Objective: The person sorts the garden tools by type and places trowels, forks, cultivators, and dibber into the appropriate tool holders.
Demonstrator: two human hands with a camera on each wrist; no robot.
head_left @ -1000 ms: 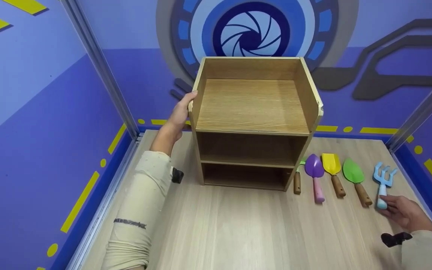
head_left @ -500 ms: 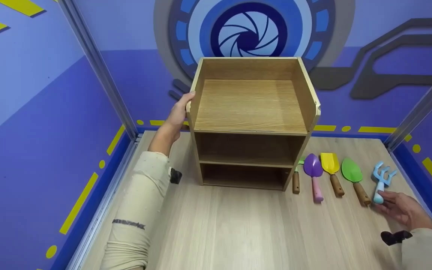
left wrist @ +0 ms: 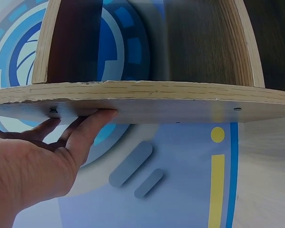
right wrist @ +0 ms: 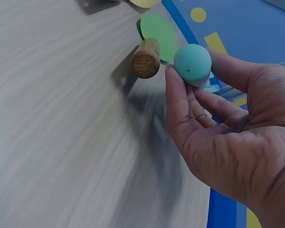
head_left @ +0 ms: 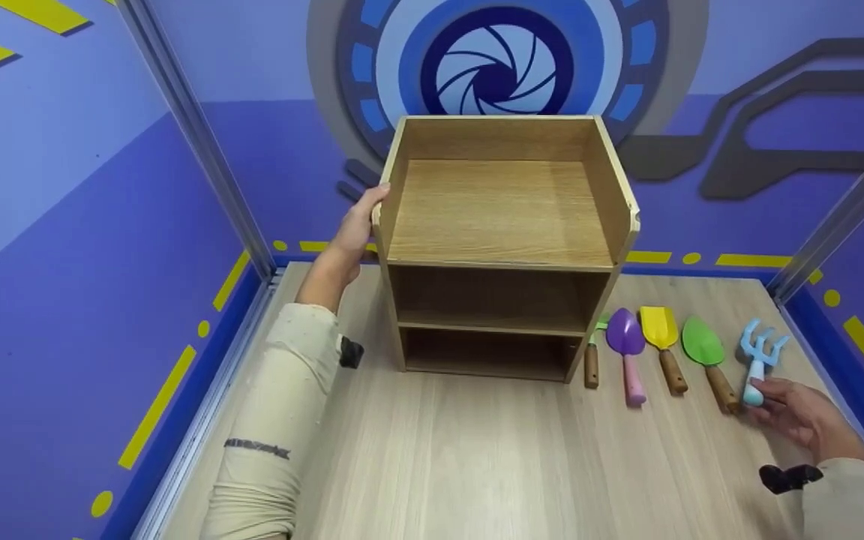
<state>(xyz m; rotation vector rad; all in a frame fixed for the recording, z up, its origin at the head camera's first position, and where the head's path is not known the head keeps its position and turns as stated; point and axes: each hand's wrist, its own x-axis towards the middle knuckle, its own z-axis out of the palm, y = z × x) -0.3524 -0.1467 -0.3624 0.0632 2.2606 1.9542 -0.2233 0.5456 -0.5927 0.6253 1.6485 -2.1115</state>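
Note:
My left hand (head_left: 353,229) rests against the outer left side of a small wooden shelf unit (head_left: 507,210). In the left wrist view its extended fingers (left wrist: 92,128) press the outer face of the side panel (left wrist: 171,105). Far right on the table, my right hand (head_left: 807,420) pinches the handle end of a light blue hand fork (head_left: 756,371), whose tines point away from me. The right wrist view looks at the round butt of that fork (right wrist: 193,64), held between thumb and fingertips.
Between shelf and fork lie a green-headed tool with a wooden handle (head_left: 591,366), partly behind the shelf, a purple trowel (head_left: 625,334), a yellow shovel (head_left: 659,328) and a green trowel (head_left: 703,342). Blue walls (head_left: 267,172) enclose the wooden table (head_left: 477,457).
My right hand has shifted the blue fork slightly left, towards the green trowel, and a little away from me. My left hand stays on the shelf's side.

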